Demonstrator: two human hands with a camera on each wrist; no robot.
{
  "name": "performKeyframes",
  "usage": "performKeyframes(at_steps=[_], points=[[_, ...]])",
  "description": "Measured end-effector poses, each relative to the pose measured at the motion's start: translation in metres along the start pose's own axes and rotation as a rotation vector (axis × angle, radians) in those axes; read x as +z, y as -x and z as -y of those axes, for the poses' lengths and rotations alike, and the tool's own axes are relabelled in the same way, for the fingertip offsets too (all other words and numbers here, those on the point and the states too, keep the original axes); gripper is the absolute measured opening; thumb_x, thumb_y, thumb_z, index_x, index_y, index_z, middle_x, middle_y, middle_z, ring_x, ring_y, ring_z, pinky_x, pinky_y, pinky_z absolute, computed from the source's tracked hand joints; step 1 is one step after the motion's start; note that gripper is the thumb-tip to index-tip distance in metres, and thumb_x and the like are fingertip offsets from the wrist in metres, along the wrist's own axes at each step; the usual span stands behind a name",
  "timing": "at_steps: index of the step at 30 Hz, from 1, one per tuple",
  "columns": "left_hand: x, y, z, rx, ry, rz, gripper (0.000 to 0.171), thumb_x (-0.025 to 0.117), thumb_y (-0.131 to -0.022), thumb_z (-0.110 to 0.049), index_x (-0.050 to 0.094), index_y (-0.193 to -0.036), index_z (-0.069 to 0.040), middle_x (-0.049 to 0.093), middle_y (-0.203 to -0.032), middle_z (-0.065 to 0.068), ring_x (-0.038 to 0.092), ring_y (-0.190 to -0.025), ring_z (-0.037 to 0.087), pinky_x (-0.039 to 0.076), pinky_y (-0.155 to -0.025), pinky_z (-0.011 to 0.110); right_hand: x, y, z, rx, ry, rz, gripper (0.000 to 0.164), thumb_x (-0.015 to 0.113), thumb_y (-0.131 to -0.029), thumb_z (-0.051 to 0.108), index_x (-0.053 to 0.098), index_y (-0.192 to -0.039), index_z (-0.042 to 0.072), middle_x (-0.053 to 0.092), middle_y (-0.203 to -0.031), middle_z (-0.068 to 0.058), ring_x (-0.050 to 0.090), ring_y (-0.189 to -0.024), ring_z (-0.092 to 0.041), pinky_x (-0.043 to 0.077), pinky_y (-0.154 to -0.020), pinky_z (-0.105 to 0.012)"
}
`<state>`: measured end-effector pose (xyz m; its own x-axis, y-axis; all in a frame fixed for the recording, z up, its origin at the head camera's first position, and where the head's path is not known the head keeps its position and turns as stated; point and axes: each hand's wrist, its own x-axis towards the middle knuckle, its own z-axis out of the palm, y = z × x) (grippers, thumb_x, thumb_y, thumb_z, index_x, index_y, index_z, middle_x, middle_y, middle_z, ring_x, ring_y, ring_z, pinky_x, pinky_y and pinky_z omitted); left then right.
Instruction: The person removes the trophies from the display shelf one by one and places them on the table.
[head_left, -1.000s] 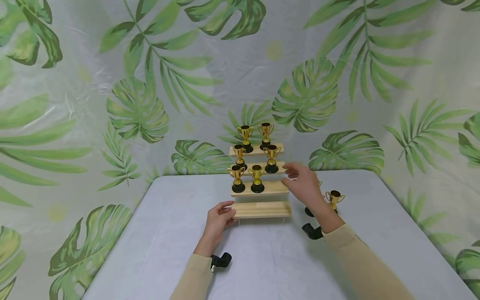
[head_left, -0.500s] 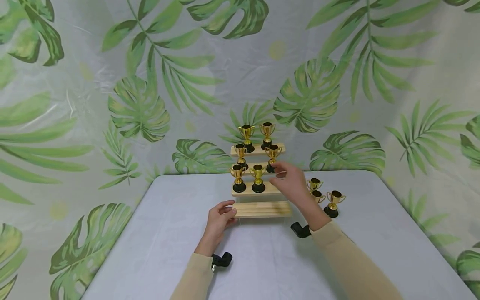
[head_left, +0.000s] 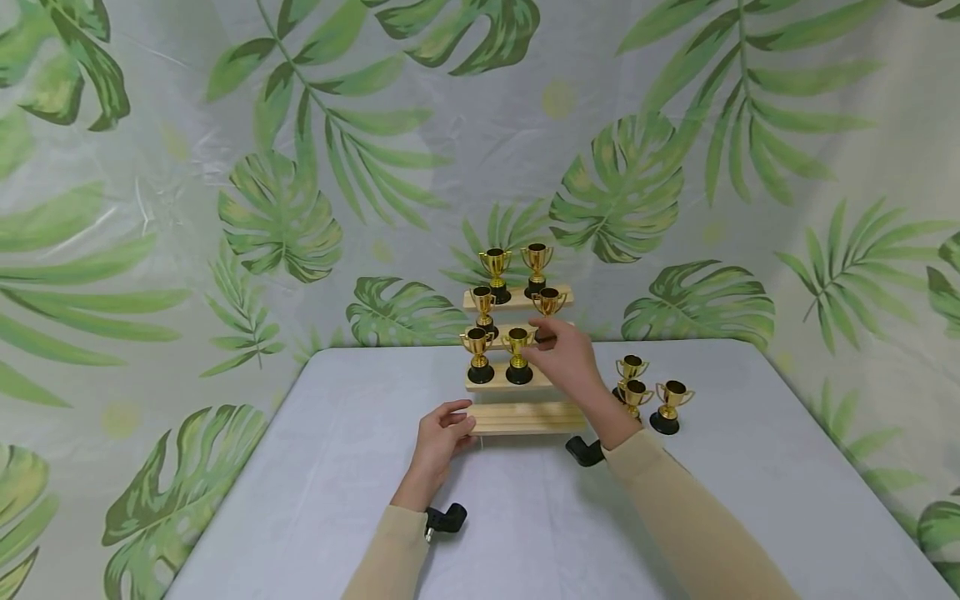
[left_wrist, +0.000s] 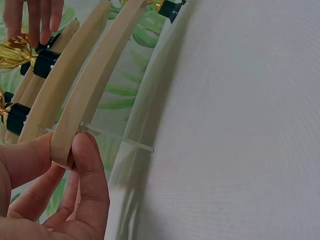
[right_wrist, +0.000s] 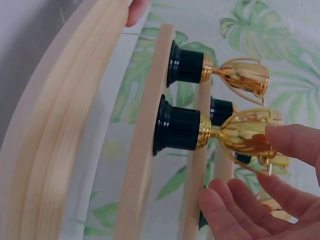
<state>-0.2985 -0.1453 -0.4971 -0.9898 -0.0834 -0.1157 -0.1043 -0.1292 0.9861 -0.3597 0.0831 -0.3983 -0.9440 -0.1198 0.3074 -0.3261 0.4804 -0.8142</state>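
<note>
A tiered wooden display stand (head_left: 528, 418) bears small gold trophies with black bases. My left hand (head_left: 439, 437) pinches the left end of its lowest board (left_wrist: 95, 75) between thumb and fingers. My right hand (head_left: 568, 360) reaches over the second tier, beside a trophy (head_left: 518, 343) at the middle of that board. In the right wrist view the thumb (right_wrist: 292, 142) overlaps the cup's rim and the index finger lies by its lower handle, the fingers loosely spread. Another trophy (head_left: 479, 354) stands left of it on the same board.
The two upper tiers hold two trophies each, including a top-left trophy (head_left: 496, 271). Right of the stand, three more trophies stand on the white-covered table, one a trophy (head_left: 667, 408) nearest the right side. A leaf-patterned curtain (head_left: 375, 167) hangs behind.
My right hand has moved left from the right side of the stand to the middle trophy on the second tier. My left hand stays at the lowest board.
</note>
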Motion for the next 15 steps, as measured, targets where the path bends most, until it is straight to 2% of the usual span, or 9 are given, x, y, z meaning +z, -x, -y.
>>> performKeyframes(at_steps=[6,15], points=[[0.001,0.005,-0.004,0.004,0.009,-0.006,0.041,0.068,-0.093,0.003,0.059,-0.133,0.006,0.060,-0.106,0.017,0.066,-0.087,0.023,0.060,-0.083,0.043,0.006,-0.004,0.006,-0.026,0.047,-0.013,0.048,0.080,-0.087,0.029,0.064,-0.132,0.020,0.064,-0.115,-0.005,0.065,-0.096,-0.020,0.058,-0.077,-0.042],[0.001,0.006,-0.006,-0.016,0.008,-0.006,0.042,0.069,-0.093,0.003,0.059,-0.134,0.005,0.060,-0.106,0.016,0.066,-0.089,0.025,0.060,-0.084,0.042,0.011,-0.008,0.008,-0.072,0.096,-0.027,0.042,0.080,-0.088,0.029,0.069,-0.126,0.017,0.069,-0.115,-0.005,0.065,-0.090,-0.020,0.057,-0.073,-0.040]])
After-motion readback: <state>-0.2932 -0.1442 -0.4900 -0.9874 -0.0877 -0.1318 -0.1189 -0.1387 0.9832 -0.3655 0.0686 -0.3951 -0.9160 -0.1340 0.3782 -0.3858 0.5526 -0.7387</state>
